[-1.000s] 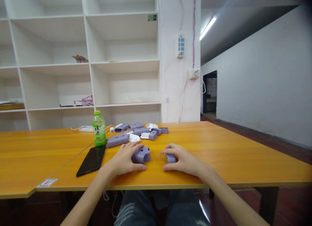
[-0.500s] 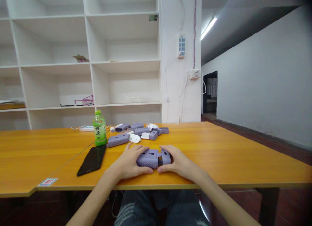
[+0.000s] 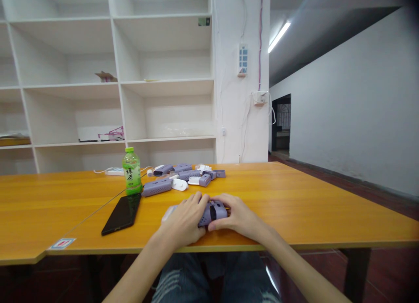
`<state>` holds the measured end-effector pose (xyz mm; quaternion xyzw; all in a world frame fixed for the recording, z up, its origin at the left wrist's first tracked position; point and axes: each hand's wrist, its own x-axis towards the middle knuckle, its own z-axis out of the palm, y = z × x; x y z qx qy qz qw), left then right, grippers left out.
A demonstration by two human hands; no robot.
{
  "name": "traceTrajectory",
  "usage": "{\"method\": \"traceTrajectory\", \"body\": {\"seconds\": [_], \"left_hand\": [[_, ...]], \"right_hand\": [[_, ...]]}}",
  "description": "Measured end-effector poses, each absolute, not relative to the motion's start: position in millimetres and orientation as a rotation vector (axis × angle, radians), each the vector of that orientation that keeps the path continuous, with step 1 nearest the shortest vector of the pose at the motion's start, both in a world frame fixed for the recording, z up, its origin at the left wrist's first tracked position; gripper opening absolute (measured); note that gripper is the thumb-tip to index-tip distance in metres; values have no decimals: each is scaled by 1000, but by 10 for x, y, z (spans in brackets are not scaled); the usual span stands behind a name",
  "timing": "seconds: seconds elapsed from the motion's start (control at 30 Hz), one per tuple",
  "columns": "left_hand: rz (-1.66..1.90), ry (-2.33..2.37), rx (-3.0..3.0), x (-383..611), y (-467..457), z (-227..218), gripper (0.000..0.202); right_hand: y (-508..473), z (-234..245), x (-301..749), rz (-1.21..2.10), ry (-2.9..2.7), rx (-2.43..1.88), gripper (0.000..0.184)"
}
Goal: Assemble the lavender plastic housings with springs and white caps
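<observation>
Head view: both hands (image 3: 212,218) clasp purple casing (image 3: 214,212).

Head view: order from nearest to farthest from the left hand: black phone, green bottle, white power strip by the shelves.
From the left hand:
1. Flat black phone, lying on the orange wooden table just to the hand's left.
2. Green plastic bottle, upright, farther back and left, beyond the phone's far end.
3. White power strip, at the table's far edge by the shelves, behind and left of the bottle.
</observation>
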<state>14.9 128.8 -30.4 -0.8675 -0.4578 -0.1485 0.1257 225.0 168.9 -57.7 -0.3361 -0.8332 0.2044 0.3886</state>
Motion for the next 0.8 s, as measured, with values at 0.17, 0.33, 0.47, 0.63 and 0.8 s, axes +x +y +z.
{"method": "traceTrajectory", "body": {"seconds": [0.17, 0.33, 0.47, 0.63, 0.8], "left_hand": [[-445, -1206, -2481, 143, 1389, -411, 46], [-554, -1158, -2438, 120, 1479, -540, 51], [-626, -1087, -2430, 98, 1506, -587, 50], [-647, -1043, -2454, 87, 1529, -600, 47], [-648, -1034, -2473, 92, 1534, -601, 42]], "right_hand": [[1675, -541, 2235, 509, -2089, -847, 71], [1739, -542, 2321, 489, -2088, -857, 60], [1747, -556, 2322, 512, -2063, -854, 57], [1745, -585, 2279, 513, -2035, -862, 58], [1773, -621, 2263, 516, -1988, -909, 61]]}}
